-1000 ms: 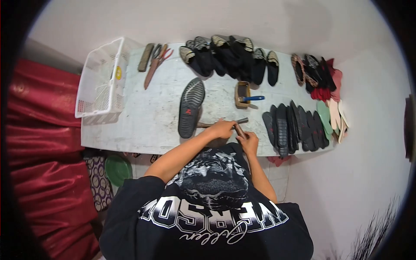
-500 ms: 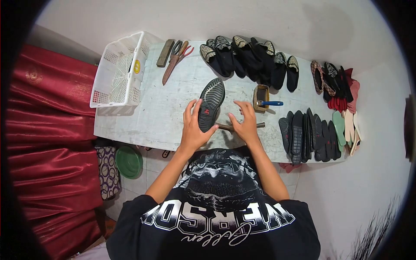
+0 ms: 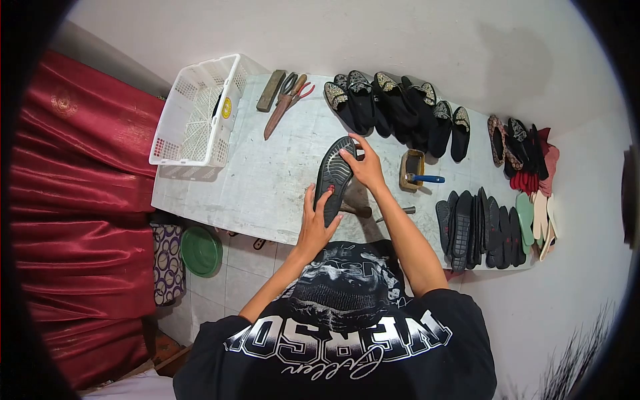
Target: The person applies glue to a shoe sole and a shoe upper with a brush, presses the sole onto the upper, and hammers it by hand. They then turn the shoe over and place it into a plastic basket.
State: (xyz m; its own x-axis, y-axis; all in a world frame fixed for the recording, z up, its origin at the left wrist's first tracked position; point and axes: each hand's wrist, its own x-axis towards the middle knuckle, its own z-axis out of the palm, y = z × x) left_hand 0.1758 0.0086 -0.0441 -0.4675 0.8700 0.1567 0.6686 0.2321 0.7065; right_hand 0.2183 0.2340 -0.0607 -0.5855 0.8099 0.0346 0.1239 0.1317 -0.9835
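A black shoe sole [image 3: 335, 175] is held between both my hands over the table, its ridged tread and small red mark facing up. My left hand [image 3: 316, 225] is closed around its lower end, fingers on the tread side and thumb at the opposite edge. At the upper end, my right hand [image 3: 365, 165] pinches the rim between thumb and fingers. Under my right forearm lies a tool with a brown wooden part [image 3: 357, 211], partly hidden. A container [image 3: 405, 181] with a blue-handled brush [image 3: 428, 179] stands right of my right hand.
A white plastic basket [image 3: 222, 137] stands at the table's left, beside a block [image 3: 271, 91], a sheathed knife [image 3: 283, 107] and pliers [image 3: 305, 90]. Several patterned black shoes [image 3: 395, 107] line the back. More black soles [image 3: 461, 230] lie at right. A green basin [image 3: 201, 251] sits below.
My right hand has moved up and closed on the sole's upper end; it was apart from it before. The left fingers now press onto the tread. The view has shifted slightly.
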